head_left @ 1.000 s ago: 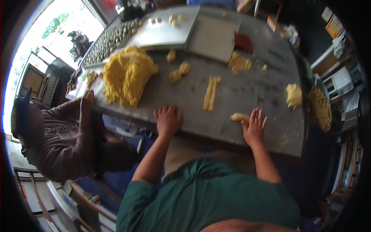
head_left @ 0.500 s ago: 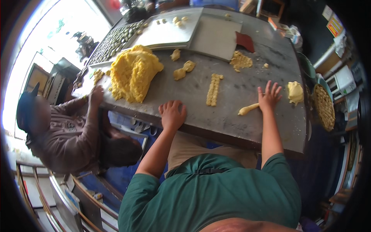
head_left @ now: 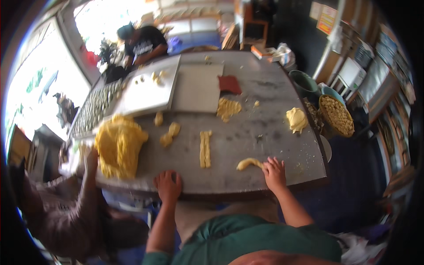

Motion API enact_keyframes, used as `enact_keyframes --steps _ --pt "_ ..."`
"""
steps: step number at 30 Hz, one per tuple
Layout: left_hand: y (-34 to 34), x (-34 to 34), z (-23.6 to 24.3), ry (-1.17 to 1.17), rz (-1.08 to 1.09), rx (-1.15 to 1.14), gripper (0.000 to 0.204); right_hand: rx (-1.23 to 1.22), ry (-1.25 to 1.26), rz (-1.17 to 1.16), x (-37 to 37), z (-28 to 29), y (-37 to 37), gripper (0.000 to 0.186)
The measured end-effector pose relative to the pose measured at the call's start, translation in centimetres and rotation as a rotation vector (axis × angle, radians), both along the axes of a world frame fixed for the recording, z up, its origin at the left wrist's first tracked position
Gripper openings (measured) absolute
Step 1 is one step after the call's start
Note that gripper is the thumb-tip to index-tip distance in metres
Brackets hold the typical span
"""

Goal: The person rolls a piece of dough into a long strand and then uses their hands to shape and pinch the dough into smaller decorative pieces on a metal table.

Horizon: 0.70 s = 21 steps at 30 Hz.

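My right hand (head_left: 274,173) lies with its fingers stretched over the right end of a short yellow dough roll (head_left: 248,163). The roll curves toward the left, and its end under my fingers is hidden. At the table's near edge my left hand (head_left: 168,185) rests palm down with its fingers apart, holding nothing. Between and beyond the hands lie two strips of small dough pieces (head_left: 205,150) side by side. A smooth pale dough lump (head_left: 297,120) sits to the right.
A large yellow dough mound (head_left: 120,148) stands left, beside a seated person (head_left: 66,216). Small dough lumps (head_left: 170,134), flattened dough (head_left: 228,109), a red scraper-like sheet (head_left: 229,84) and trays (head_left: 196,90) lie farther off. A basket of round pieces (head_left: 336,115) stands right of the table (head_left: 274,137).
My right hand has drawn nearer to me, and the dough roll has become more curved. The view has tilted up, bringing another person at the far side into sight. My left hand stays at the edge.
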State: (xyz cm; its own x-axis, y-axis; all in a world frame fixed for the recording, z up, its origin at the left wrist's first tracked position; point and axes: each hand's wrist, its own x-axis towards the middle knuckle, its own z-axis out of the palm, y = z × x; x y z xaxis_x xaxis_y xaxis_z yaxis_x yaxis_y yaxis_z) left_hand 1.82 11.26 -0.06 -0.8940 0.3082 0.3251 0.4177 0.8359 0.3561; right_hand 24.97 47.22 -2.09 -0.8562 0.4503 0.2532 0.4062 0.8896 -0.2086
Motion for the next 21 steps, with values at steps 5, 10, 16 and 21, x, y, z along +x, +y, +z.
enact_keyframes --steps 5,10,16,21 --pt "0.0 0.1 0.0 0.003 0.024 -0.016 0.023 -0.744 0.360 -0.139 -2.4 4.7 -0.2 0.018" --pt "-0.3 0.1 -0.8 -0.004 0.004 -0.043 0.024 -1.162 0.832 0.109 -4.9 10.0 -0.6 0.024" --pt "-1.0 -0.2 -0.3 -0.005 0.041 -0.074 0.029 -0.697 0.335 0.271 -7.2 13.3 -5.3 0.054" --pt "0.4 0.0 -0.6 -0.061 0.022 -0.077 0.031 0.058 0.116 0.202 -7.5 1.9 -2.6 0.074"
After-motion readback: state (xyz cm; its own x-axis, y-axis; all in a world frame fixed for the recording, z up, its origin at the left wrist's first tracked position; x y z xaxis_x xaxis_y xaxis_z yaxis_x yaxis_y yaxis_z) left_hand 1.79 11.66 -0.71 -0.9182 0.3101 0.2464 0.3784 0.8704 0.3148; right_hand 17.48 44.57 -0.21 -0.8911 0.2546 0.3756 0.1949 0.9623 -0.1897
